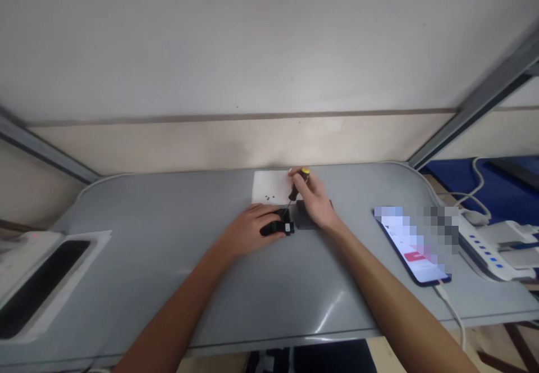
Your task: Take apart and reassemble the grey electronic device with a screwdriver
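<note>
My left hand [248,230] rests on the grey table [168,232] and pins down a small black device [278,227] with a green spot and a white part at its end. My right hand [315,200] is closed round a small screwdriver [297,189] with a black and yellow handle, held upright. Its thin tip points down onto the black device. A dark flat piece [304,215] lies just behind the device, partly under my right hand. A white sheet of paper [269,185] with a few tiny dark screws [269,197] lies beyond both hands.
A smartphone [415,249] with a lit screen lies at the right, with a white cable at its near end. A white power strip [488,246] and cables sit further right. A white tray with a black inset [37,277] stands at the left. A wall runs behind the table.
</note>
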Motion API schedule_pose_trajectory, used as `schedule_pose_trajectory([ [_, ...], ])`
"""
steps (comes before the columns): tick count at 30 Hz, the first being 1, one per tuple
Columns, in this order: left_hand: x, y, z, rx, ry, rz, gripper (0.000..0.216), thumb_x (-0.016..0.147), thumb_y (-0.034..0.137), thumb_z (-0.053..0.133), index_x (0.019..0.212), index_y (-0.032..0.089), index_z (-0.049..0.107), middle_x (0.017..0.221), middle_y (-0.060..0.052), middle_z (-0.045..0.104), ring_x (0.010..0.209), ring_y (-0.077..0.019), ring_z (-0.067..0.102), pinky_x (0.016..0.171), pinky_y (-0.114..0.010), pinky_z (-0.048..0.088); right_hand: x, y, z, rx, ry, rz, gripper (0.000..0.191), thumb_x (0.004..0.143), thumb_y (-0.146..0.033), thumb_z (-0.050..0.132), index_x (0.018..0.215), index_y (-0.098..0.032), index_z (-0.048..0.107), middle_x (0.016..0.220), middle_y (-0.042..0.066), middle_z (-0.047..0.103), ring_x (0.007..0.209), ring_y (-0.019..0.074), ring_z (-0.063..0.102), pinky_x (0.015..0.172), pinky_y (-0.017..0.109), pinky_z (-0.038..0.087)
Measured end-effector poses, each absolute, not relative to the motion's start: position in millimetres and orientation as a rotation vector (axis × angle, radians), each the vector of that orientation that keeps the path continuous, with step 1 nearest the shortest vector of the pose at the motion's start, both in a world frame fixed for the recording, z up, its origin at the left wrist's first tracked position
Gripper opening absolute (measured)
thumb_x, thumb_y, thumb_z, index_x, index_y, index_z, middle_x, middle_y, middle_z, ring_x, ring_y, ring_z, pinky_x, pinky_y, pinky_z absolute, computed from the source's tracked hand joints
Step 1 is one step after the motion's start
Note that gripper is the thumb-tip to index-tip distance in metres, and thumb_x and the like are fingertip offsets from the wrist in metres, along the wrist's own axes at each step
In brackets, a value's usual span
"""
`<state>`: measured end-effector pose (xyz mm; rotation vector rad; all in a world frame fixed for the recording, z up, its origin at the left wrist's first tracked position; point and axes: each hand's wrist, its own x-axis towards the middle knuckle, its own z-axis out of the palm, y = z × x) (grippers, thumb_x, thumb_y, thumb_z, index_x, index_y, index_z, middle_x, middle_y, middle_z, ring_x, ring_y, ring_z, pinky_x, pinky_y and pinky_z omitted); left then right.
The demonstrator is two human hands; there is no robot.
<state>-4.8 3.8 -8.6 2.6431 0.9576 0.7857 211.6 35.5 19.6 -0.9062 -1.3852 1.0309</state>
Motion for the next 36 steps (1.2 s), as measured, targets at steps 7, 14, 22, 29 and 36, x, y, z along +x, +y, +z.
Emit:
schedule_pose_trajectory([
  [7,11,0,-13,2.676,0.967,0.753,0.019,0.092,0.035,0.076,0.105,0.021,0.075,0.127,-0.009,0.074,0.115,-0.0281,0.071,0.104,-0.047,0.055,242,51,9,-1.239,-0.924,0.981,0.046,0.094,-0.068,0.053,0.085,-0.023,0.054,0.062,-0.006,0.044,0.051,0.0110,0.043,0.047,0.025,0.035],
  [14,12,-7,-11,2.689,0.974,0.828,0.024,0.094,0.038,0.073,0.112,0.022,0.072,0.137,-0.012,0.068,0.123,-0.0295,0.067,0.106,-0.049,0.054,268,42,5,-1.185,-0.959,0.914,0.046,0.091,-0.069,0.059,0.089,-0.023,0.056,0.063,-0.007,0.050,0.049,0.0099,0.050,0.048,0.023,0.042],
  [22,-5,1,1,2.621,1.160,1.164,0.015,0.103,0.020,0.054,0.106,0.020,0.068,0.118,-0.008,0.072,0.112,-0.0231,0.068,0.099,-0.043,0.051,263,38,2,-1.257,-1.046,0.793,0.046,0.092,-0.068,0.059,0.098,-0.022,0.055,0.074,-0.004,0.061,0.059,0.0138,0.067,0.061,0.029,0.058],
  [29,2,1,-5,2.497,1.198,1.251,0.010,0.100,0.019,0.058,0.098,0.021,0.068,0.100,-0.005,0.072,0.096,-0.0196,0.068,0.090,-0.038,0.053,264,37,4,-1.239,-1.050,0.814,0.047,0.091,-0.068,0.059,0.098,-0.022,0.056,0.075,-0.003,0.063,0.059,0.0141,0.067,0.061,0.030,0.060],
  [36,3,-2,-9,2.383,1.226,1.212,0.014,0.098,0.026,0.064,0.110,0.023,0.071,0.108,-0.006,0.072,0.104,-0.0217,0.068,0.094,-0.040,0.055,250,26,17,-1.094,-0.927,0.914,0.040,0.092,-0.062,0.062,0.093,-0.023,0.057,0.081,-0.003,0.058,0.066,0.0124,0.065,0.063,0.029,0.062],
])
